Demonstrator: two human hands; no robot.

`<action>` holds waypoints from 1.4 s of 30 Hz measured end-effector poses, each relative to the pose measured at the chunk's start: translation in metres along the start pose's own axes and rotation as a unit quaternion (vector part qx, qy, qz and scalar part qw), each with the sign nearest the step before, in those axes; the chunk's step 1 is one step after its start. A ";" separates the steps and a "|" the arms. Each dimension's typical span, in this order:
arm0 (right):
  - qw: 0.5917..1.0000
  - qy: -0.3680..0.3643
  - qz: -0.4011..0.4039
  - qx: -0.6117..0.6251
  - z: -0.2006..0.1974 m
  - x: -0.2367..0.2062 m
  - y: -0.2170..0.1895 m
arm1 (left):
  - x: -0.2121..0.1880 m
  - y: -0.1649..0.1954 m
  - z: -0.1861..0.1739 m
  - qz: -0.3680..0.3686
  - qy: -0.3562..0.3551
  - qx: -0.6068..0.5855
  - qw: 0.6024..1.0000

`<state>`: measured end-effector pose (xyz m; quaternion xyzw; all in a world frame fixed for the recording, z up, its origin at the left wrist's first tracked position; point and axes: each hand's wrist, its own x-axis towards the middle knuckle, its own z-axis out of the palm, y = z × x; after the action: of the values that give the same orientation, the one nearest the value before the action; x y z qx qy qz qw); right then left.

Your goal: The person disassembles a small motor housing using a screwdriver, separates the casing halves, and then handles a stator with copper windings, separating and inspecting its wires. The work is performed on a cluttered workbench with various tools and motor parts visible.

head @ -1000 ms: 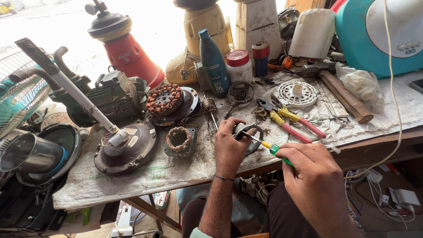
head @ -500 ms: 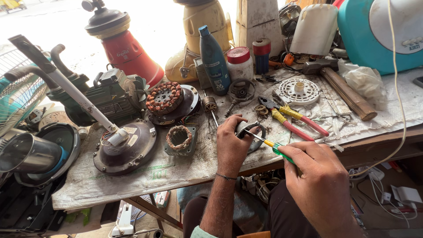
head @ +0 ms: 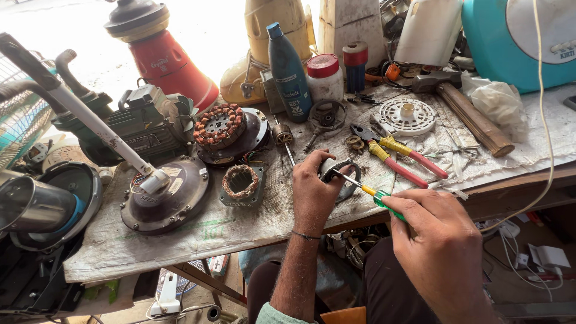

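Workbench [head: 180, 240] covered with grey cloth and packed with parts; its front edge runs just below both wrists. Biggest thing left of the fingers: dark round motor cover [head: 165, 201] with a white pipe leaning on it. Beyond it, a copper winding [head: 219, 126]; a small square coil [head: 241, 183] sits just left of the left hand. Past the fingertips: blue bottle [head: 288, 66], white slotted disc [head: 408, 115], hammer [head: 468, 105]. Pliers [head: 399, 159] with red-yellow grips lie just right of the tool shaft.

Left hand [head: 313, 195] has its fingers curled and clamped on a small dark round part [head: 342, 180] near the front edge. Right hand [head: 441, 246] has its fingers closed tight on a green-yellow screwdriver [head: 366, 191], tip at the part.

Step in hand looks like working a screw on that part. Next move calls for a steady tip, wrist turning, left grip firm.

Room: tight ahead and on the pliers side; freer toward the body, off the edge.
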<state>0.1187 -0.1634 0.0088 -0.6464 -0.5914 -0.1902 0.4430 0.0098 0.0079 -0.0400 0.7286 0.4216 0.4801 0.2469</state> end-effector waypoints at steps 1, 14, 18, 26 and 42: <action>1.000 -0.002 -0.001 0.005 0.000 0.000 0.000 | 0.000 0.000 0.000 -0.006 -0.004 -0.005 1.000; 1.000 -0.011 -0.018 0.004 0.000 0.007 -0.007 | 0.000 0.004 -0.003 0.009 0.007 0.016 1.000; 1.000 -0.025 -0.006 -0.004 -0.003 0.009 -0.007 | 0.000 0.004 -0.002 -0.005 0.000 0.020 1.000; 1.000 -0.022 -0.004 0.002 -0.001 0.008 -0.006 | 0.001 0.005 -0.002 -0.016 -0.007 0.014 1.000; 0.989 -0.029 -0.140 -0.042 0.000 0.031 -0.001 | 0.013 0.001 -0.002 -0.073 -0.018 -0.038 0.996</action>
<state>0.1244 -0.1446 0.0330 -0.5805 -0.6803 -0.2560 0.3671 0.0112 0.0186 -0.0319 0.6941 0.4506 0.4637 0.3165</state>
